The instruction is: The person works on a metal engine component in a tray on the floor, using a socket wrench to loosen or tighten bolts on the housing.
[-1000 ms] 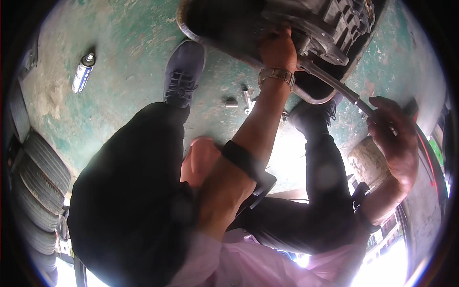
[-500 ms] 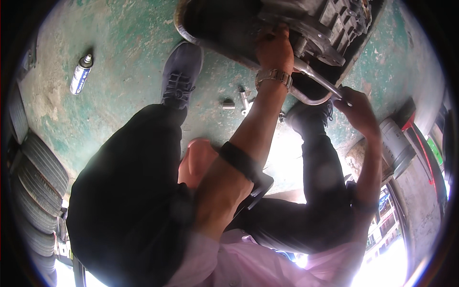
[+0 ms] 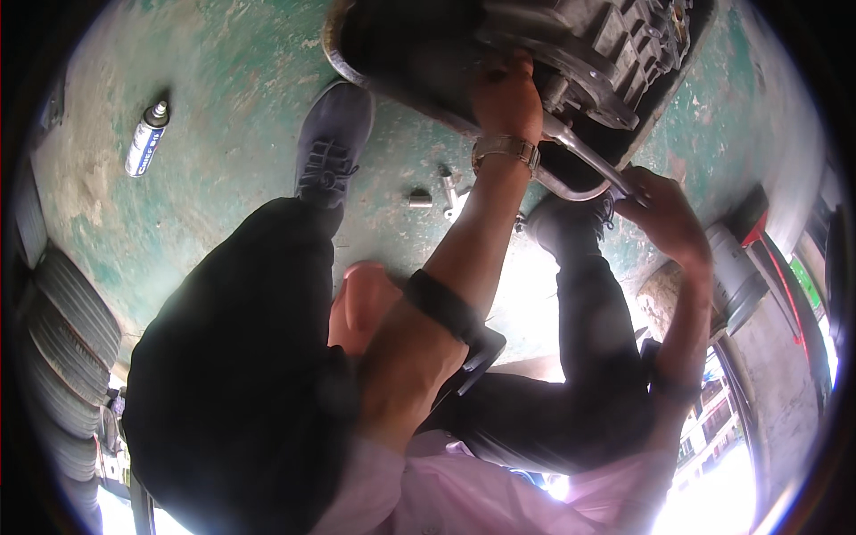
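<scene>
The left hand [image 3: 508, 94] presses flat on the grey engine block [image 3: 588, 45], which sits in a metal basin [image 3: 357, 62], steadying it; the right hand [image 3: 664, 214] has its grip clamped on the wrench handle [image 3: 588, 160] for leverage.

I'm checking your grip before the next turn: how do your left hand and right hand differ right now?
The left hand reaches far forward and rests on the grey metal engine part in the black tray, while the right hand sits nearer, closed round the wrench handle. The left wrist wears a metal watch; the right wrist is bare. Both hands are bare.
</scene>
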Tool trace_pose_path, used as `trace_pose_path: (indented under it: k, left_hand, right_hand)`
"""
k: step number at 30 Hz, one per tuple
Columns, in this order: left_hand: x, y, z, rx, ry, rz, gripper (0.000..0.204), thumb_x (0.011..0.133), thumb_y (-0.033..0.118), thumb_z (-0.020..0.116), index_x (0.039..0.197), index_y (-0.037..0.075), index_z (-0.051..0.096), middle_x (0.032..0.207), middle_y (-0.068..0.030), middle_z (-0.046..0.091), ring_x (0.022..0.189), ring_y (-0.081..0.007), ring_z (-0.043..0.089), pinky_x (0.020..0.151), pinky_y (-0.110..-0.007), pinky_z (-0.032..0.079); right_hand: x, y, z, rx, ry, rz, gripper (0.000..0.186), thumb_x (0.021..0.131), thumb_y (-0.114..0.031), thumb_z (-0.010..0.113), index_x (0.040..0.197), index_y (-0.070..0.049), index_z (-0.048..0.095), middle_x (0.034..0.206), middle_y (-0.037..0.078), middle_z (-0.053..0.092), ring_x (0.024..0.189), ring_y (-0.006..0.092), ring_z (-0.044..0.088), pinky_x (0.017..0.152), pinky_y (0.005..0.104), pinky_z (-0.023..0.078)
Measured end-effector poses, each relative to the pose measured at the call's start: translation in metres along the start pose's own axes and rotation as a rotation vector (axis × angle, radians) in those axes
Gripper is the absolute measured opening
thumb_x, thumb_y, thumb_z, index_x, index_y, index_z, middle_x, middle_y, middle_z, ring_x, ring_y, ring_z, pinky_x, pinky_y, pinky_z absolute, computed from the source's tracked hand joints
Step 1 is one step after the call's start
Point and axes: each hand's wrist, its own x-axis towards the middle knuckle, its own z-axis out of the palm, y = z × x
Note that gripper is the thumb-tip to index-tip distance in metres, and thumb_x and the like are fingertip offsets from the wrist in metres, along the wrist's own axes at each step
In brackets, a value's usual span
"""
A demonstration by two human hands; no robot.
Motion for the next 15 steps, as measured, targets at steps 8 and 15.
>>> trace_pose_path:
  k: [8,15]
  left_hand:
    - [0.005,0.009,0.010,-0.033,-0.051,-0.219,0.022,0.079,0.022,0.060,0.080,0.000,0.059,0.080,-0.0152,0.063,0.075,-0.0247,0.059,0.071,-0.036,0.044]
    - [0.004,-0.009,0.003,-0.024,-0.071,-0.118,0.022,0.076,0.021,0.062,0.078,0.000,0.058,0.079,-0.0141,0.063,0.073,-0.0234,0.058,0.069,-0.035,0.044]
  right_hand:
    - [-0.059,-0.083,-0.049,0.018,0.245,-0.091,0.034,0.071,0.010,0.058,0.103,0.000,0.055,0.059,0.006,0.045,0.054,0.0099,0.040,0.052,0.0253,0.033]
    - [-0.039,-0.042,-0.039,-0.097,0.128,-0.011,0.028,0.073,0.001,0.062,0.100,-0.001,0.057,0.060,0.011,0.050,0.054,0.0185,0.048,0.054,0.0319,0.039]
